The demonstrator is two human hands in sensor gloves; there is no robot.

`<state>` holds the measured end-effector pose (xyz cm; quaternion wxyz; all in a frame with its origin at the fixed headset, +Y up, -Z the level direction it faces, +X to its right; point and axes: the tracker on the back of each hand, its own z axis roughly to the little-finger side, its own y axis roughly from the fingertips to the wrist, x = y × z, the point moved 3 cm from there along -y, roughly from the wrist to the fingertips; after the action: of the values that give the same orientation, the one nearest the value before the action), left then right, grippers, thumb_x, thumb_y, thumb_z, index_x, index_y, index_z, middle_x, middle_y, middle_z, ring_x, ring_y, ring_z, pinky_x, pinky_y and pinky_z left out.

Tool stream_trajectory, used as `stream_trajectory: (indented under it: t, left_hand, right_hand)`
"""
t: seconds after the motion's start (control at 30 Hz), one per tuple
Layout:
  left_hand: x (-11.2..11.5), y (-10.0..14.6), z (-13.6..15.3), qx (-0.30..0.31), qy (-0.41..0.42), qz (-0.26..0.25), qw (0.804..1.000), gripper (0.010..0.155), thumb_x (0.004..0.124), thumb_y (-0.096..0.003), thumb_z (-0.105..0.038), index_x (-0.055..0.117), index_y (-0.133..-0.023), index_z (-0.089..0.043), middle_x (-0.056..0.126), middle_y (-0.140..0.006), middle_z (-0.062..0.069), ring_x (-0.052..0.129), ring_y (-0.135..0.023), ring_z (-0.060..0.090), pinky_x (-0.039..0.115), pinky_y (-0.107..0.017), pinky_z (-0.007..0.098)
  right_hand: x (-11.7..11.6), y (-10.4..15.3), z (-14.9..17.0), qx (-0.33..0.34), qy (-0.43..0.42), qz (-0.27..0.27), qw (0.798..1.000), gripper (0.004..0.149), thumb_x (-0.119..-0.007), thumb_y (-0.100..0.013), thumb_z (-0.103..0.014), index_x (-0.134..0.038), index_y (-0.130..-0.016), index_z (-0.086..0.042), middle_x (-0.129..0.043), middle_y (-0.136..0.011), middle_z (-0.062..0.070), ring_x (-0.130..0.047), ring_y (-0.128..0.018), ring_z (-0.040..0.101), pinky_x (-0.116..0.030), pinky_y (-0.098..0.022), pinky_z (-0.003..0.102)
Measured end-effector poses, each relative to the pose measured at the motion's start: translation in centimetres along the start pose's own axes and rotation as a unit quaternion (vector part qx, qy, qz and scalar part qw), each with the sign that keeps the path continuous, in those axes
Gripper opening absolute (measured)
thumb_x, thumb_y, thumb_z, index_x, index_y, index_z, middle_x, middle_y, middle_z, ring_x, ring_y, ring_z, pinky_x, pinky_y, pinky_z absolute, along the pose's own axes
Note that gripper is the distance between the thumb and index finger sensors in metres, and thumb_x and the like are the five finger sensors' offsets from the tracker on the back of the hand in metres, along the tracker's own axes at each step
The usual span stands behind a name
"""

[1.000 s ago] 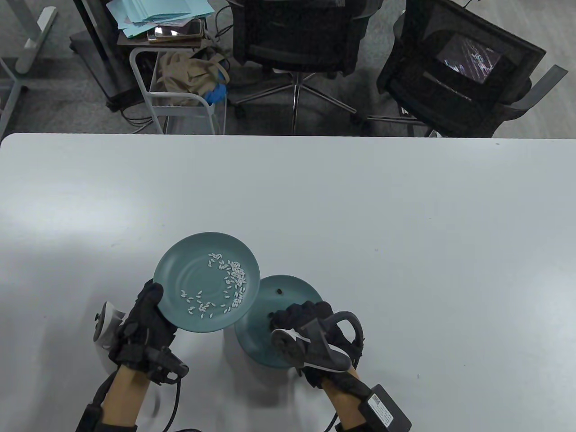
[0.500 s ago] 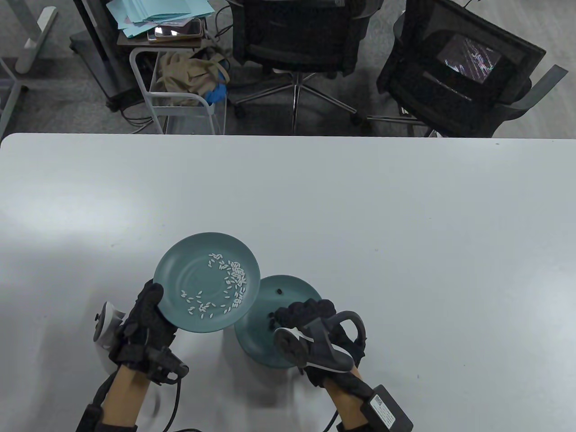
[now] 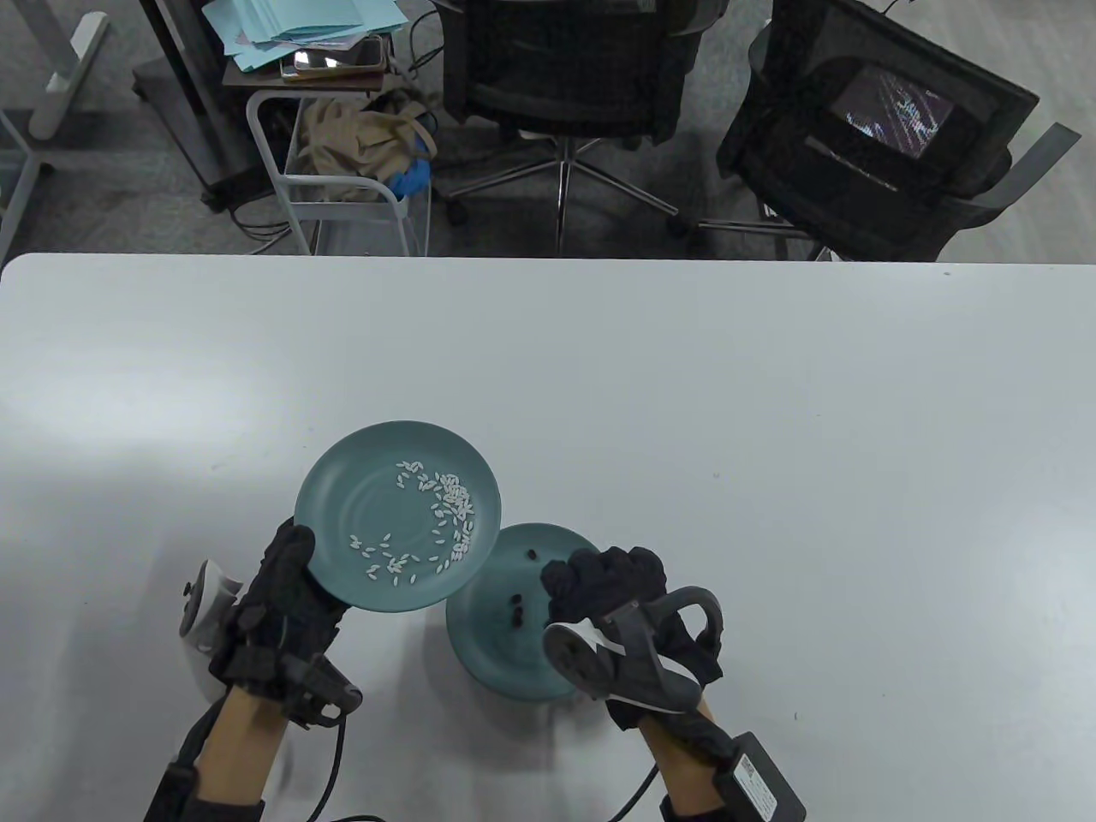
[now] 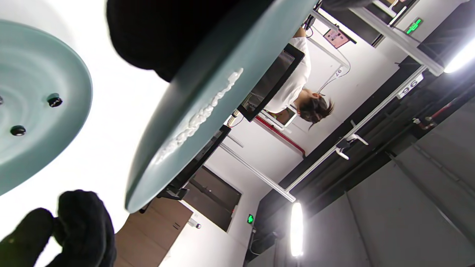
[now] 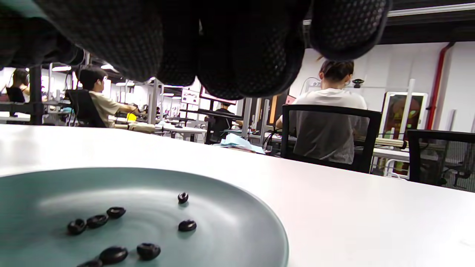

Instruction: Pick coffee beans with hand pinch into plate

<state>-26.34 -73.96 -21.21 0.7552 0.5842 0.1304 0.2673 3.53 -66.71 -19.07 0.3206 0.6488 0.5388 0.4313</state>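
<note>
My left hand (image 3: 295,556) grips the near-left rim of a teal plate (image 3: 360,488) and holds it tilted above the table, thumb on top. White grains (image 3: 445,514) lie scattered in it. In the left wrist view the fingers (image 4: 159,33) sit under this plate (image 4: 222,74). A second teal plate (image 3: 488,651) rests on the table, partly under the raised one, with several dark coffee beans (image 3: 516,610) in it. My right hand (image 3: 595,572) hovers over its right rim, fingers bunched and curled. Its fingertips (image 5: 237,55) hang above the beans (image 5: 111,218) and plate (image 5: 241,222) with nothing seen between them.
The white table (image 3: 685,411) stretches wide around both plates. Two black office chairs (image 3: 565,68) and a small cart (image 3: 342,180) stand beyond its far edge. People sit at desks in the background (image 5: 330,122).
My right hand has drawn back to the right from the middle of the lower plate, uncovering a small cluster of beans there. The left hand has lifted the grain plate slightly away.
</note>
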Motion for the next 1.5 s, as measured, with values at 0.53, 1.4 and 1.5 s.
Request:
stream_trajectory:
  t: [0.53, 1.4, 1.5]
  left_hand:
    - [1.0, -7.6, 1.8, -0.085, -0.059, -0.055, 0.993, 0.062, 0.056, -0.0512, -0.05, 0.023, -0.103, -0.036, 0.051, -0.109, -0.003, 0.075, -0.098, 0.025, 0.077, -0.071, 0.038]
    - [-1.3, -11.9, 4.0, -0.197, -0.128, -0.093, 0.968, 0.075, 0.056, -0.0514, -0.057, 0.005, -0.102, -0.035, 0.016, -0.114, -0.001, 0.048, -0.11, 0.026, 0.057, -0.079, 0.045]
    - [-0.9, -11.4, 3.5, -0.186, -0.13, -0.099, 0.969, 0.078, 0.057, -0.0513, -0.057, 0.001, -0.1, -0.033, 0.007, -0.112, 0.001, 0.035, -0.111, 0.028, 0.047, -0.08, 0.05]
  right_hand:
    - [0.1, 0.2, 2.4, -0.06, -0.029, -0.046, 0.997, 0.055, -0.078, -0.044, -0.049, -0.066, -0.094, -0.029, -0.075, -0.099, 0.008, -0.08, -0.082, 0.033, -0.059, -0.061, 0.066]
    - [-0.7, -0.1, 3.5, -0.086, -0.03, -0.078, 0.993, 0.055, -0.078, -0.045, -0.048, -0.066, -0.094, -0.028, -0.076, -0.099, 0.009, -0.079, -0.083, 0.034, -0.058, -0.062, 0.067]
    - [-0.6, -0.2, 3.4, -0.082, -0.027, -0.076, 0.993, 0.055, -0.078, -0.045, -0.048, -0.066, -0.094, -0.028, -0.076, -0.099, 0.009, -0.079, -0.083, 0.035, -0.058, -0.062, 0.067]
